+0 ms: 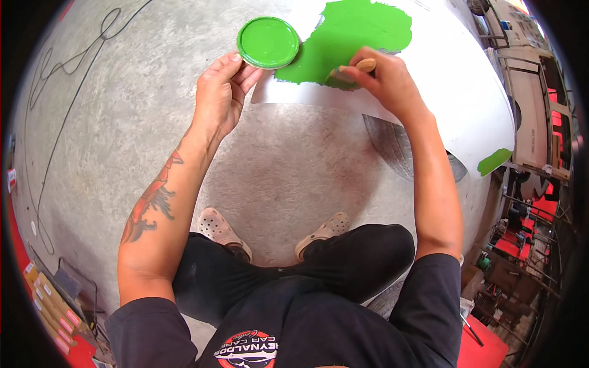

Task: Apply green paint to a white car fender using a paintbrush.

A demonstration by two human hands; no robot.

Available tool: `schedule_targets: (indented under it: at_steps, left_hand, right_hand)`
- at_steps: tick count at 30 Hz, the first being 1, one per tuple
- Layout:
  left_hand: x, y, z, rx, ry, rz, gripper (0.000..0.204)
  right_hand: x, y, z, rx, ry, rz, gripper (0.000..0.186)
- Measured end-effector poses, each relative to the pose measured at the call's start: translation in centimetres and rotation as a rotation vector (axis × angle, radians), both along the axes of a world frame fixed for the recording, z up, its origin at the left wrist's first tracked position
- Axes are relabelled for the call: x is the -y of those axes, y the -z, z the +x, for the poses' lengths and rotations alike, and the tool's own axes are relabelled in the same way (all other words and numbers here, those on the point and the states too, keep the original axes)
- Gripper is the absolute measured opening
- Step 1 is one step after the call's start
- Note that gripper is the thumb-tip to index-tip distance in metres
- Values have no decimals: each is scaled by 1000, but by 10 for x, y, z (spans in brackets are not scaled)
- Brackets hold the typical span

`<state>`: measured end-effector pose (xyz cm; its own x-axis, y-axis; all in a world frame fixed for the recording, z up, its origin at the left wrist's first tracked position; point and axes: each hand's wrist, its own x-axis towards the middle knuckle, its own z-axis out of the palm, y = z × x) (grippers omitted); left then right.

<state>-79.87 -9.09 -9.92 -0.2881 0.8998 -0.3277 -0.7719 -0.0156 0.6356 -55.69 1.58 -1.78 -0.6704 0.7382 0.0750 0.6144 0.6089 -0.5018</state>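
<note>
At the upper middle my left hand (222,89) is closed on the edge of a round lid (268,42), thumb at the rim and fingers underneath. Wet green paint covers the lid's upturned face. In my right hand (392,80) is a paintbrush (366,64) with a wooden handle, its bristles low against the lower edge of a green painted patch (365,27). That patch lies on a large white panel (454,80), whose near strip is bare. The bristles are partly blurred and hidden by my fingers.
A dark tire (388,144) shows beneath the panel's near edge. Another green patch (494,162) marks the panel's right corner. A thin black cable (73,101) loops over the concrete floor at left. Metal racks (531,110) line the right, cardboard boxes (55,306) the lower left.
</note>
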Motion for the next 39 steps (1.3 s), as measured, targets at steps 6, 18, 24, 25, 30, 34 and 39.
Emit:
schedule_targets:
  at_steps: [6, 18, 24, 25, 30, 34, 39]
  left_hand:
    - [2, 2, -7, -27, -19, 10, 18]
    - [3, 2, -17, -36, -41, 35, 21]
    - [4, 0, -21, -41, -23, 37, 24]
    - [5, 0, -22, -65, 4, 29, 26]
    - [4, -4, -18, -55, -11, 22, 28]
    - [2, -3, -18, -4, -63, 53, 20]
    - [2, -4, -20, -14, -73, 46, 18]
  right_hand:
    - [12, -14, -17, 74, 55, -131, 16]
    - [10, 5, -29, 70, -79, -90, 20]
    - [5, -6, -9, 265, -66, 44, 19]
    - [8, -8, -10, 265, -69, 42, 19]
    - [13, -14, -14, 177, -3, -72, 18]
    - [7, -8, -21, 208, -74, -26, 19]
    - [1, 7, -41, 79, -115, 14, 20]
